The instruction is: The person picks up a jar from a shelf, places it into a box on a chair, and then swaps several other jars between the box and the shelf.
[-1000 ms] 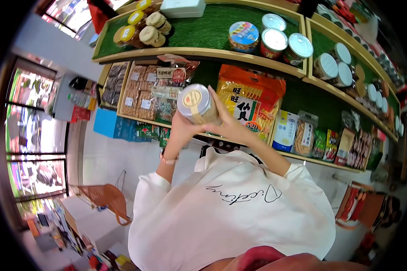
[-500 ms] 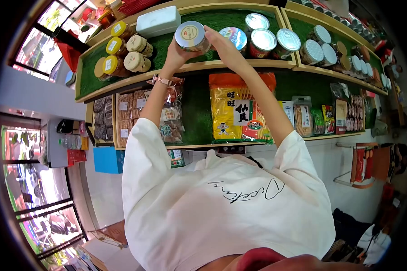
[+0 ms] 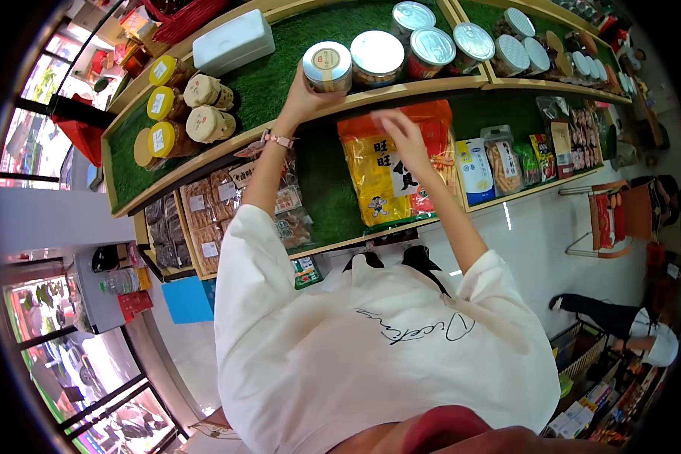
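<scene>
My left hand (image 3: 309, 97) is wrapped round the near left side of a clear jar (image 3: 339, 82) with a silver lid and a round cream label on top. The jar is upright at the front of the upper green shelf, close beside another silver-lidded jar (image 3: 377, 64). My right hand (image 3: 399, 136), slightly blurred, is in the air in front of a large yellow-and-orange snack bag (image 3: 378, 178). Nothing shows in it, and its fingers point left, apart from the thumb. Several silver-lidded cans (image 3: 432, 51) stand farther right.
Yellow-lidded jars (image 3: 168, 106) and cloth-topped jars (image 3: 208, 123) stand at left, near a white box (image 3: 233, 41). A wooden rim (image 3: 280, 125) edges the upper shelf. Packaged snacks (image 3: 505, 163) fill the lower shelf's right. A person (image 3: 620, 321) is at far right.
My right hand has left the jar and moved down and right, in front of the snack bag. My left hand stays on the jar, now close beside its neighbour. The view has tilted.
</scene>
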A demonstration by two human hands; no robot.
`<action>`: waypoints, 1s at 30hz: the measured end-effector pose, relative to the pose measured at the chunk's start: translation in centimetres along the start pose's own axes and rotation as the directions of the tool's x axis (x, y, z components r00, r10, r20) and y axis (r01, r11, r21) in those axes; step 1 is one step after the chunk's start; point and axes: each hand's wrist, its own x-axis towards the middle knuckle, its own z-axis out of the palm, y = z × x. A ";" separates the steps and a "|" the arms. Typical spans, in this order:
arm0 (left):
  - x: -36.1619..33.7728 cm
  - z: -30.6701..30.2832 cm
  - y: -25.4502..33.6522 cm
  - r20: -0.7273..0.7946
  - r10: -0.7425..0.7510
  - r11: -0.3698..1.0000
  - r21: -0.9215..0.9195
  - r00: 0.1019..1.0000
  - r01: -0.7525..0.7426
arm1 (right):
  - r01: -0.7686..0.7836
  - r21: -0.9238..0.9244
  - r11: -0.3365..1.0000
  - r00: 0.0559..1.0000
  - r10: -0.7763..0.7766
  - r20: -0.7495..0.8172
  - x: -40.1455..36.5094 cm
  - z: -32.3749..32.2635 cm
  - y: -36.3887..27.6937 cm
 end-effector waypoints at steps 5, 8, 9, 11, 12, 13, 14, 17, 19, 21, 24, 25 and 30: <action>0.7 0.8 -1.3 -0.147 0.135 0.969 0.224 0.980 -0.099 | -0.380 -0.269 0.885 0.925 0.355 -0.137 -15.2 -7.4 15.7; 1.3 -0.9 0.4 0.073 0.018 0.999 0.035 0.997 -0.021 | -0.588 -0.701 0.403 0.767 0.554 -0.325 -29.9 -12.7 21.9; 1.7 -1.4 0.1 0.117 0.000 0.997 0.081 0.993 -0.010 | -0.250 -0.939 0.235 0.765 0.643 -0.042 -36.5 -16.2 26.0; 2.0 -1.7 -0.3 0.144 -0.017 0.995 0.096 0.989 0.003 | -0.664 -0.742 -0.093 0.337 0.849 -0.408 -46.8 -18.4 27.1; 1.4 -1.5 -0.4 0.136 -0.024 0.998 0.067 0.990 0.015 | -0.773 -0.608 -0.184 0.011 0.953 -0.302 -51.1 -20.0 27.1; 1.1 -1.3 -0.5 0.130 -0.024 0.999 0.037 0.991 0.019 | -0.816 -0.564 -0.127 0.015 0.971 -0.241 -54.0 -20.4 26.1; 0.2 -0.9 -1.1 0.066 0.027 0.988 0.147 0.997 -0.036 | -0.859 -0.508 -0.068 0.030 0.983 -0.182 -55.6 -20.5 25.2; -4.7 3.6 3.0 -0.365 0.308 0.861 0.499 0.879 -0.094 | -0.947 0.310 -0.088 -0.211 0.897 -0.389 -55.1 -19.1 21.7; -8.9 8.4 1.2 -0.491 0.369 0.904 0.385 0.790 -0.183 | -0.867 0.445 0.224 -0.042 0.858 -0.513 -55.8 -19.0 23.3; -13.6 13.9 1.1 -0.267 0.355 0.871 0.442 0.896 -0.214 | -0.818 0.459 0.348 0.032 0.823 -0.567 -55.1 -18.6 23.7; -20.1 23.1 -0.3 0.170 0.232 0.916 0.292 0.958 -0.274 | -0.900 0.278 0.334 0.169 0.859 -0.483 -52.9 -18.9 22.0; -22.1 26.5 -1.1 0.318 0.169 0.972 0.105 0.933 -0.212 | -0.904 0.291 0.314 0.135 0.855 -0.501 -52.6 -19.0 21.1; -30.8 40.6 -2.3 0.935 -0.073 0.993 0.036 0.346 0.113 | -0.782 0.509 0.360 -0.008 0.811 -0.585 -57.1 -23.3 20.3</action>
